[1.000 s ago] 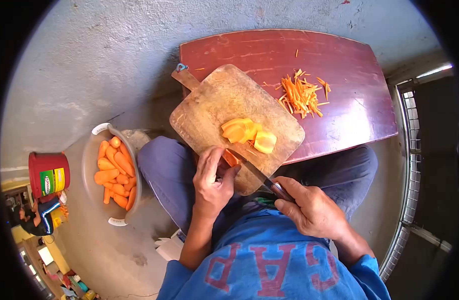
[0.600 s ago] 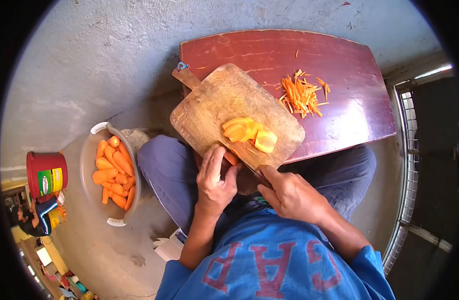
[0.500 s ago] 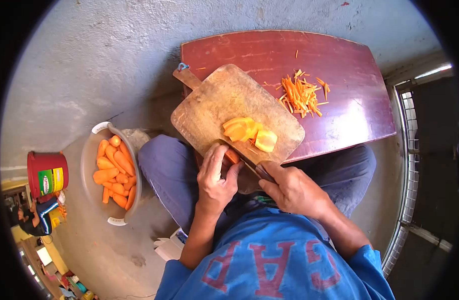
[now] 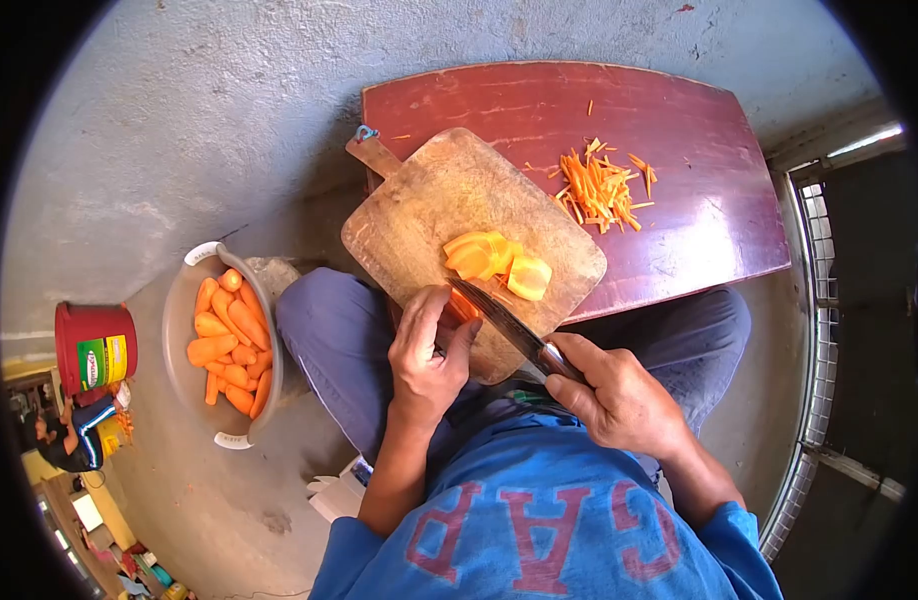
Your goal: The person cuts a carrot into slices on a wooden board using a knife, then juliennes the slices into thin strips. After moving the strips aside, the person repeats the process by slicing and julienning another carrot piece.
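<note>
My left hand [image 4: 429,350] is closed around a piece of carrot [image 4: 465,304] near the front edge of the wooden cutting board [image 4: 409,215]. In my right hand [image 4: 619,395] is a knife [image 4: 504,320], its dark blade lying along the carrot piece with the tip toward the upper left. Just beyond the blade, several wide carrot slices [image 4: 479,255] overlap on the board. A heap of thin carrot strips [image 4: 601,188] lies on the red table past the board. The board is tilted to the table and overhangs its near edge, above my lap.
The red table [image 4: 679,110] stands against a blue-grey wall. To the left, a grey tub [image 4: 176,370] holds whole carrots [image 4: 241,325]. Farther left are a red bucket [image 4: 69,350] and another person [image 4: 74,435]. A metal-framed grille [image 4: 819,370] stands on the right.
The knife has turned and risen so its blade shows more fully. My right hand has moved slightly right and down. The left hand still holds the carrot piece.
</note>
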`<state>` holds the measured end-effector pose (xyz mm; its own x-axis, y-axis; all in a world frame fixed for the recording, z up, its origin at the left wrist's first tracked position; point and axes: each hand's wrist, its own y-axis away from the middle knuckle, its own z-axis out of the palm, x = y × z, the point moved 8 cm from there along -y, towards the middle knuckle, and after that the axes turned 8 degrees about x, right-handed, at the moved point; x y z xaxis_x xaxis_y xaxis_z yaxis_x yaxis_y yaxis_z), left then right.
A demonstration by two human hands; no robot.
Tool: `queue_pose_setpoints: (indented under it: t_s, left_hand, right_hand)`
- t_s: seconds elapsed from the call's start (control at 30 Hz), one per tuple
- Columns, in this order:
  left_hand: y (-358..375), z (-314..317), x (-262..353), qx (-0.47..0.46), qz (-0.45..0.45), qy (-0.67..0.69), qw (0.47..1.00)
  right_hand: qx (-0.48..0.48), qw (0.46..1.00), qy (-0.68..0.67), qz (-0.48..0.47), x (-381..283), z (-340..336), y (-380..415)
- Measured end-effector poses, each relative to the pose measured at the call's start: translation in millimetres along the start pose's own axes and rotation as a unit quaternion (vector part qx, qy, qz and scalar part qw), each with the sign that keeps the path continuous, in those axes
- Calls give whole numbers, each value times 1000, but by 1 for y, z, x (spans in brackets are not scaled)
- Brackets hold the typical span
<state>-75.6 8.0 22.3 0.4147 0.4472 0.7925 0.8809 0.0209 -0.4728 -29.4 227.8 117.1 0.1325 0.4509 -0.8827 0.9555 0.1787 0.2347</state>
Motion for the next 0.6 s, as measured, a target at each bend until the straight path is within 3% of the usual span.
queue_pose_setpoints:
  t_s: [0.2, 0.37, 0.53, 0.6]
  left_hand:
    - [-1, -2, 5, 11, 11, -12, 1000]
    - [-8, -4, 22, 30, 77, -59, 995]
    - [-8, 0, 16, 31, 60, -43, 997]
    - [-5, 0, 10, 21, 30, -22, 999]
  right_hand:
    - [-8, 1000, 21, 0, -5, 4, 1]
    - [-19, 997, 77, -3, -7, 14, -5]
    - [-4, 995, 80, -62, 14, 29, -26]
    - [-19, 995, 88, -41, 18, 27, -24]
